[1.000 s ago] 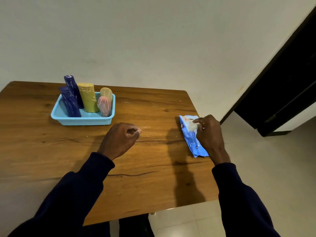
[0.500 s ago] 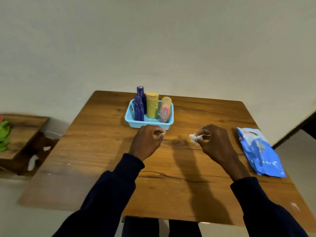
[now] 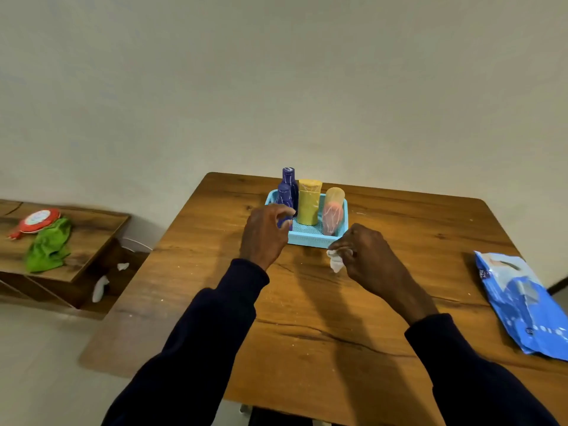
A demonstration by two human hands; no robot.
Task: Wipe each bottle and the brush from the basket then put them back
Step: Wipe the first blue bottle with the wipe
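1. The basket (image 3: 308, 240), light blue, sits on the far middle of the wooden table (image 3: 307, 327).
2. Four things stand upright in it: a tall purple bottle (image 3: 289, 177) at the back left, a shorter purple bottle (image 3: 284, 194) just in front of it, a yellow bottle (image 3: 309, 202) in the middle, and the pink brush (image 3: 333, 212) on the right.
3. The left hand (image 3: 263, 235) is at the basket's near left corner, its fingers curled in front of the lower part of the shorter purple bottle. I cannot tell whether they grip it or only come close.
4. The right hand (image 3: 370, 261) hangs over the table just in front of the basket's near right corner, fingers bent, pinching a small crumpled white wipe (image 3: 335, 260) at its tips.
5. A blue pack of wipes (image 3: 522, 305) lies flat at the table's right edge, well apart from the hands.
6. Off to the left, a low wooden shelf (image 3: 89, 232) holds a green cloth (image 3: 49, 245) and a red and white round thing (image 3: 40, 219).
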